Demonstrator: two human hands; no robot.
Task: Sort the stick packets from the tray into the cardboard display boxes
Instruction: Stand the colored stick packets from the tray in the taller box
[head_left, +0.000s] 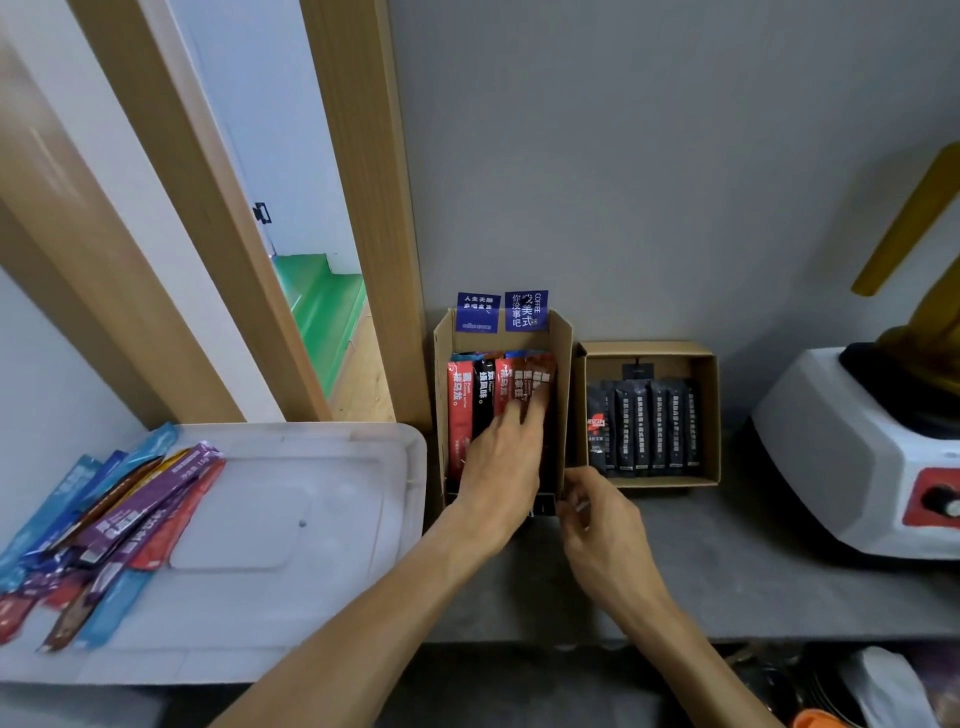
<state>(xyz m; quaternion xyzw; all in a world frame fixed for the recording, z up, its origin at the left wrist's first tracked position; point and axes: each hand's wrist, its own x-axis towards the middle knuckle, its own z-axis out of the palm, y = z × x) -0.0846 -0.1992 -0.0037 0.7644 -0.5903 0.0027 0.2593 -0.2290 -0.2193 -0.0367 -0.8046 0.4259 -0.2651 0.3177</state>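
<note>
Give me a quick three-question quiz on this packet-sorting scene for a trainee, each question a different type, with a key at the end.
1. Fill in: the loose colourful packets lie at the ___ end of the tray.
2. True or false: the short box holds a row of dark packets.
3. The left hand reaches into: A the tall box; B the short box; C the tray.
Key: 1 left; 2 true; 3 A.
</note>
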